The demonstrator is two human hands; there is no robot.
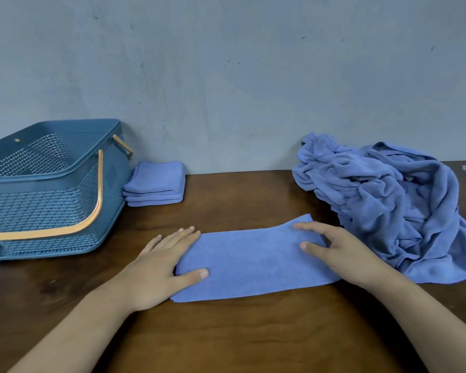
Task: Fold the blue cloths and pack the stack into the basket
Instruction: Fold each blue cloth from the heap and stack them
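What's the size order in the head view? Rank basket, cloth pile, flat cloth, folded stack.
Crumpled blue cloth pile and blue plastic lattice basket: alike, unranked.
Flat blue cloth strip.
Small folded blue cloth stack.

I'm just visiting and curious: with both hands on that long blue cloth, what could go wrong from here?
The long blue cloth strip lies skewed under the left hand and right hand, so the next fold may come out crooked. The crumpled heap of blue cloths lies right beside the right hand; a loose edge might get caught in.
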